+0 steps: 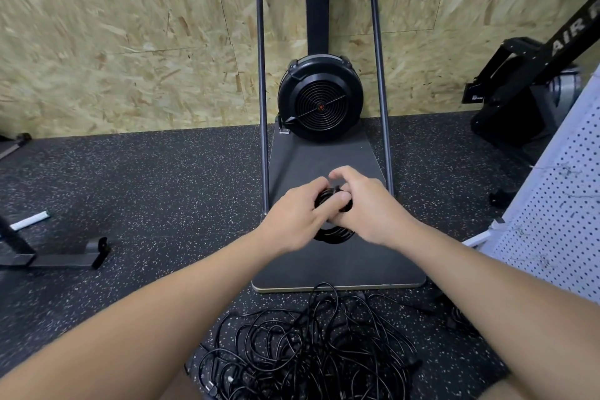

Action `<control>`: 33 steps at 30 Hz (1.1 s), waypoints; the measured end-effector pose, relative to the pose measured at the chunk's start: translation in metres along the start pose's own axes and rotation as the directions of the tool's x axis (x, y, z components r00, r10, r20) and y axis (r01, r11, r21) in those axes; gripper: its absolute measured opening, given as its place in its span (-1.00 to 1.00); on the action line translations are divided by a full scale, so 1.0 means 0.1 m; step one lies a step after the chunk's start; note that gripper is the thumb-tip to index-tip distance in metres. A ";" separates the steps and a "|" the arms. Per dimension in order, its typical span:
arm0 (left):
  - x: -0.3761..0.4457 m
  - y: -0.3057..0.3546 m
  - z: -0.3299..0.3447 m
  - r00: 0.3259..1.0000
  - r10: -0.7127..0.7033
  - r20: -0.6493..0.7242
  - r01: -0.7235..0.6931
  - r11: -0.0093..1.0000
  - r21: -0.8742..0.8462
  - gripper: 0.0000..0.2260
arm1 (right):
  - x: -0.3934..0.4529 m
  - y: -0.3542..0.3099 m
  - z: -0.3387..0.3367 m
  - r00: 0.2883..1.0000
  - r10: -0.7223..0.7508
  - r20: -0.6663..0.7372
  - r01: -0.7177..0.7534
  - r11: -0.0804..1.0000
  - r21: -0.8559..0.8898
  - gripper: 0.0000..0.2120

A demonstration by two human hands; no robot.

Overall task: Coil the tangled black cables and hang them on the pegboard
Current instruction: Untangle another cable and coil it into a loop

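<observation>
Gripping a small coiled cable [334, 230] between both hands, out at arm's length. Black, thin, wound into tight loops; bottom arc of the coil hanging just below the knuckles, upper turns showing in the gap between the two hands. Left hand [297, 216] curled round the coil's left side, fingers wrapped over the top turns. Right hand [368, 204] closed on the right side, thumb pressed across the loops, index finger raised and bent above them; whether that finger pinches a loose end cannot be told, blurred. Hands touching each other over the coil.

Directly beneath the grip, a dark flat platform [337, 269] with a pale edge, belonging to a black fan machine [319, 97] standing beyond the hands against a chipboard wall [130, 42], a dark tube frame [263, 91] rising either side of it.

Nearer than the grip, close to the body and low on the speckled rubber floor [146, 188], a loose tangle of cables [308, 347]: many thin black strands looping over one another, a few plug ends poking out at the lower left of the heap, one loop reaching up to touch the platform's front edge.

Right of the grip, a white pegboard [558, 221] leaning at an angle, rows of small holes. Beyond that, another black machine [526, 84] with white lettering. Far left of the grip, a black metal foot [65, 256] on the floor and a small white strip [29, 221].
</observation>
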State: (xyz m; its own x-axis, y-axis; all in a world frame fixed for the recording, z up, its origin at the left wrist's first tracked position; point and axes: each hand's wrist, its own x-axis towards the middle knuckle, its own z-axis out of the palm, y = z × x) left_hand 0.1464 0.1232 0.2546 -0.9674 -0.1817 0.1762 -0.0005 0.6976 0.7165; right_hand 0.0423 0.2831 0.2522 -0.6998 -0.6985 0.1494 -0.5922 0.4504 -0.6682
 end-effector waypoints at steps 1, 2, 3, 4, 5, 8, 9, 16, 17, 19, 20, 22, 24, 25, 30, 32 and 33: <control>0.00 -0.01 0.01 1.000 0.008 0.006 -0.008 1.000 0.002 -0.66 | 0.00 0.00 0.00 1.000 -0.004 0.002 0.004 1.000 -0.013 -0.39; 0.00 -0.02 0.02 1.000 0.020 0.002 -0.020 1.000 -0.020 -0.72 | 0.01 0.00 -0.01 1.000 -0.008 0.001 0.008 1.000 -0.020 -0.37; 0.01 -0.03 0.01 0.999 0.032 -0.007 -0.032 0.998 -0.052 -0.79 | 0.00 -0.01 -0.01 1.000 -0.014 -0.001 0.014 1.000 -0.013 -0.37; 0.02 -0.02 0.00 0.999 0.035 -0.014 -0.036 0.997 -0.073 -0.84 | 0.00 -0.02 -0.01 1.000 -0.019 0.000 0.019 1.000 -0.002 -0.37; 0.03 -0.02 -0.02 0.999 0.030 -0.017 -0.031 0.997 -0.076 -0.85 | 0.00 -0.03 0.00 1.000 -0.027 0.003 0.027 1.000 0.000 -0.37; 0.05 -0.02 -0.04 1.000 -0.005 -0.024 0.005 1.000 -0.006 -0.76 | -0.01 -0.02 0.03 0.999 -0.048 0.001 0.048 0.996 -0.078 -0.38; 0.06 -0.03 -0.03 0.999 -0.021 -0.033 0.022 1.000 0.022 -0.72 | -0.01 -0.03 0.02 0.999 -0.049 0.010 0.050 0.991 -0.127 -0.41; 0.10 -0.14 -0.12 0.996 -0.086 -0.027 0.084 0.994 -0.071 -0.57 | -0.09 -0.05 0.09 0.967 -0.143 0.209 0.206 0.924 -0.322 -0.59; 0.09 -0.12 -0.13 0.997 -0.077 -0.027 0.074 0.991 -0.109 -0.55 | -0.09 -0.04 0.08 0.968 -0.168 0.185 0.216 0.935 -0.281 -0.59; 0.06 -0.06 -0.17 0.997 -0.044 -0.065 0.031 0.981 -0.190 -0.57 | -0.09 -0.04 0.03 0.968 -0.240 0.076 0.250 0.948 -0.194 -0.63; 0.06 -0.04 -0.18 0.996 -0.011 -0.090 -0.008 0.977 -0.212 -0.63 | -0.07 -0.03 0.00 0.967 -0.253 0.010 0.252 0.959 -0.131 -0.66; 0.05 -0.03 -0.19 0.994 0.036 -0.108 -0.062 0.965 -0.256 -0.84 | -0.04 -0.06 -0.08 0.981 -0.166 -0.102 0.172 0.983 0.060 -0.71; 0.03 -0.05 -0.17 0.998 0.018 -0.066 -0.039 0.946 -0.322 -0.89 | -0.04 -0.10 -0.15 0.988 -0.057 -0.144 0.085 0.977 0.197 -0.70; 0.02 -0.06 -0.15 0.999 0.012 -0.029 -0.022 0.938 -0.346 -0.87 | -0.06 -0.12 -0.16 0.986 -0.034 -0.160 0.069 0.973 0.219 -0.69; -0.01 -0.04 -0.16 0.997 0.070 -0.030 -0.075 0.974 -0.215 -0.88 | -0.07 -0.19 -0.11 0.972 0.067 -0.225 0.027 0.920 0.390 -0.61; -0.02 -0.04 -0.16 0.988 0.119 -0.097 -0.127 0.989 -0.073 -0.87 | -0.03 -0.22 -0.10 0.969 0.114 -0.221 0.003 0.884 0.467 -0.57; -0.02 -0.06 -0.14 0.982 0.140 -0.125 -0.140 0.990 0.005 -0.85 | -0.02 -0.24 -0.10 0.969 0.131 -0.209 -0.009 0.865 0.501 -0.55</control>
State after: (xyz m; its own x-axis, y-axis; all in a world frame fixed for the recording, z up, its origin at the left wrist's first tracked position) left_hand 0.1518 0.1094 0.2599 -0.9189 -0.1672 0.3574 0.1342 0.7194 0.6815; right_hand 0.0539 0.2792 0.2751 -0.8391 -0.5021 0.2093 -0.3060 0.1177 -0.9447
